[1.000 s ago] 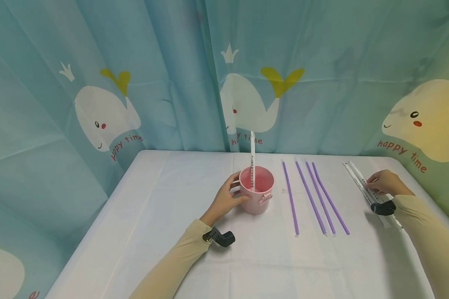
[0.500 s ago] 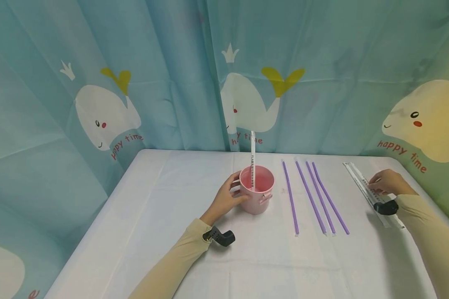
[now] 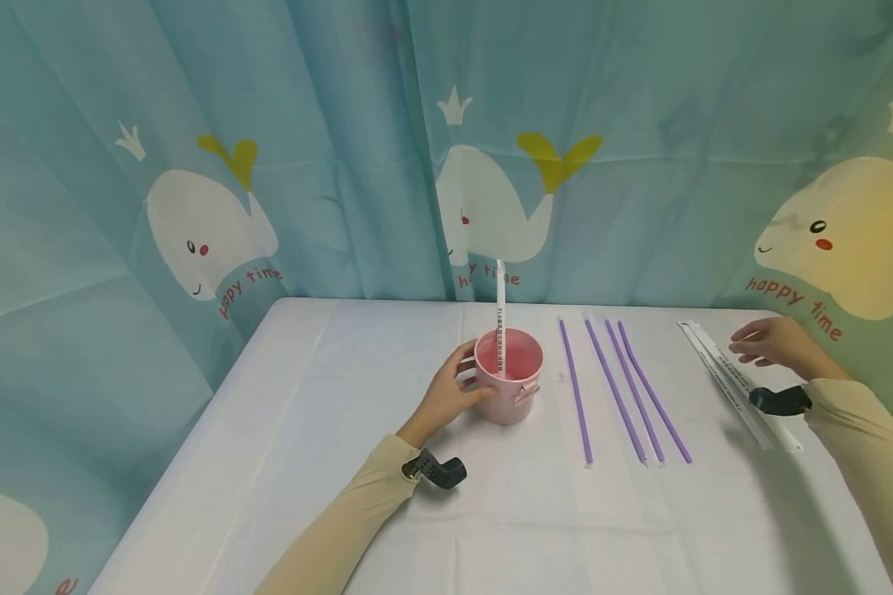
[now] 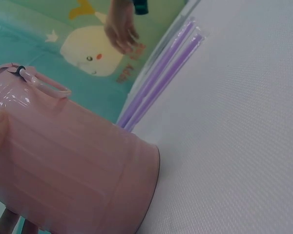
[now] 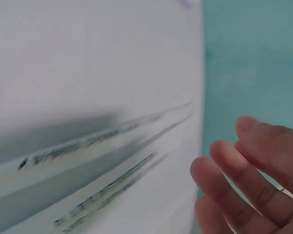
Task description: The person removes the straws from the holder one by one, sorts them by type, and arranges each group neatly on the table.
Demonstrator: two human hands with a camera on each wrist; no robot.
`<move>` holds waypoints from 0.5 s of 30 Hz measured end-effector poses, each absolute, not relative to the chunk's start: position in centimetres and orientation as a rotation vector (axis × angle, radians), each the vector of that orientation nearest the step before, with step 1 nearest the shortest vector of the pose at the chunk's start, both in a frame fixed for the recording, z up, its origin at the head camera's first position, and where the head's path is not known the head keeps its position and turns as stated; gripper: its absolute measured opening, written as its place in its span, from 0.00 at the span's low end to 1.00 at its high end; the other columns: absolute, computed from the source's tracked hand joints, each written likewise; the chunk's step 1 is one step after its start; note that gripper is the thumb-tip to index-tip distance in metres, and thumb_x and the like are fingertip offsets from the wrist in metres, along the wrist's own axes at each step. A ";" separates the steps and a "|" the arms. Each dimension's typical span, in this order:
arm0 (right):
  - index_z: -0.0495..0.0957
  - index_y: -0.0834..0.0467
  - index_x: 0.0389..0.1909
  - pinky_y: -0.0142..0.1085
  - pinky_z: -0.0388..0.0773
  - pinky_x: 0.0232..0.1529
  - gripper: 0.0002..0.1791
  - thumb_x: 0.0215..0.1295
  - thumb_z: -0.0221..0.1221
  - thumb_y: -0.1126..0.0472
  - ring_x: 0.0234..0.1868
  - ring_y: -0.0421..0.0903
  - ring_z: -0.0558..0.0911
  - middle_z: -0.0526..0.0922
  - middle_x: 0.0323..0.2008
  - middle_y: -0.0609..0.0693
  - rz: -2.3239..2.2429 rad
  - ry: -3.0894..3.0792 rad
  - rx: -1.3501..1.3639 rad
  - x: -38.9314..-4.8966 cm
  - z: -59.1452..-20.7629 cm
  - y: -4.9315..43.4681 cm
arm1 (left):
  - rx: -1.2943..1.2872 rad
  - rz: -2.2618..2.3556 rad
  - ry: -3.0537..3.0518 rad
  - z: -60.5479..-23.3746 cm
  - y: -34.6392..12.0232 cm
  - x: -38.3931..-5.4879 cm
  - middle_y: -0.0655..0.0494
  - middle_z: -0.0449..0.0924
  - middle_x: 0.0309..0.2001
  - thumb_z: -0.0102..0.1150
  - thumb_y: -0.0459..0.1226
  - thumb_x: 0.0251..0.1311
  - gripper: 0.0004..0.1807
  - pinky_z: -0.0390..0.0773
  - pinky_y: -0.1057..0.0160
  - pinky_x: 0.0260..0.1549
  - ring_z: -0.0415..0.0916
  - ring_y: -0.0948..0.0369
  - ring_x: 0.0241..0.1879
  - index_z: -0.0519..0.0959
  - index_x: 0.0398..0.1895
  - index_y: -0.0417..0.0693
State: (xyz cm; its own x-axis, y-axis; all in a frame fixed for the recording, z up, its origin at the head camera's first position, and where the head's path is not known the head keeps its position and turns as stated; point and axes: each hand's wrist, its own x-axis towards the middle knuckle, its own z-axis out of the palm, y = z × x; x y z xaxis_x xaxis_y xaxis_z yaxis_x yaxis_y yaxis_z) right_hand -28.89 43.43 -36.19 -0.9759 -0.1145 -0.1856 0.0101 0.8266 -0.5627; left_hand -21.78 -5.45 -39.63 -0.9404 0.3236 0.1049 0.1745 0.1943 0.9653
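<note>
A small pink bucket (image 3: 508,405) stands upright on the table, with one white paper-wrapped straw (image 3: 501,289) leaning up out of it. My left hand (image 3: 445,401) grips the bucket's left side, thumb in front and fingers round behind. In the left wrist view the bucket (image 4: 73,165) fills much of the picture, and only parts of the thumb and fingers show. My right hand (image 3: 774,345) hovers just over several white paper-wrapped straws (image 3: 718,369) at the right. Nothing lies between its loosely bent fingers (image 5: 224,175) in the right wrist view.
Several purple straws in clear wrappers (image 3: 576,392) lie spread out right of the bucket, between it and the white straws. A blue curtain (image 3: 372,165) with whale prints hangs behind the table (image 3: 357,372).
My right hand has lifted off the white straws and shifted slightly up and to the right, its fingers loosened. My left hand and the bucket have stayed in place.
</note>
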 end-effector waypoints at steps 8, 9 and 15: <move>0.69 0.79 0.50 0.27 0.81 0.30 0.21 0.65 0.56 0.65 0.27 0.27 0.80 0.85 0.32 0.46 -0.939 2.908 -0.311 -27.7 -32.6 40.3 | 0.483 1.863 2.336 -39.5 -5.5 -21.7 0.41 0.58 0.69 0.64 0.31 0.53 0.41 0.69 0.49 0.64 0.61 0.43 0.66 0.55 0.70 0.41; 0.70 0.79 0.50 0.26 0.81 0.30 0.20 0.64 0.56 0.65 0.27 0.27 0.79 0.84 0.31 0.40 -0.945 2.921 -0.342 -27.6 -32.1 39.8 | 0.483 1.864 2.337 -39.5 -5.5 -21.7 0.41 0.58 0.69 0.64 0.31 0.53 0.41 0.69 0.49 0.64 0.61 0.43 0.66 0.55 0.70 0.40; 0.71 0.70 0.54 0.21 0.77 0.32 0.22 0.64 0.58 0.61 0.31 0.24 0.79 0.80 0.33 0.26 -0.959 2.941 -0.415 -26.7 -29.3 36.5 | 0.488 1.865 2.346 -39.4 -5.4 -21.6 0.40 0.59 0.69 0.64 0.31 0.53 0.41 0.69 0.48 0.63 0.62 0.43 0.65 0.56 0.69 0.40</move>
